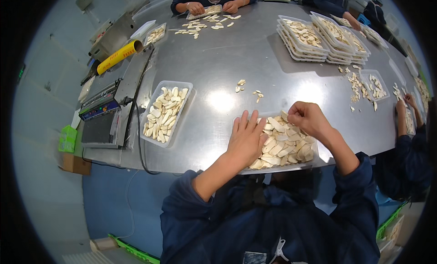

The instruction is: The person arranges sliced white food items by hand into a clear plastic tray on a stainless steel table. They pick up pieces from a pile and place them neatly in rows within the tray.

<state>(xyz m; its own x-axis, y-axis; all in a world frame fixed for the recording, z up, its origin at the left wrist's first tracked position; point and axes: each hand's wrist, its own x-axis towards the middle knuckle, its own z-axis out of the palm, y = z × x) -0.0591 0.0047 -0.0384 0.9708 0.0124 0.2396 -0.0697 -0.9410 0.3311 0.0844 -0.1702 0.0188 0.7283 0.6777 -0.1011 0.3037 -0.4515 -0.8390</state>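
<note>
In front of me, at the table's near edge, a clear plastic tray (315, 151) holds a layer of pale, flat dried slices (287, 148). My left hand (246, 140) lies over the tray's left side, its fingers stretched out and slightly spread. At the tray's far side my right hand (312, 120) is closed in a pinch on a pale slice (284, 115). A few loose slices (240, 83) and small pieces (258, 95) lie on the metal table (214, 59) beyond the tray.
Left of me stands another filled tray (188, 89), beside a machine (104, 114) with a black cable (138, 127). Stacked filled trays (302, 55) stand at the far right. Across the table a co-worker's hands (195, 8) handle slices; another person's hands (400, 108) work at the right.
</note>
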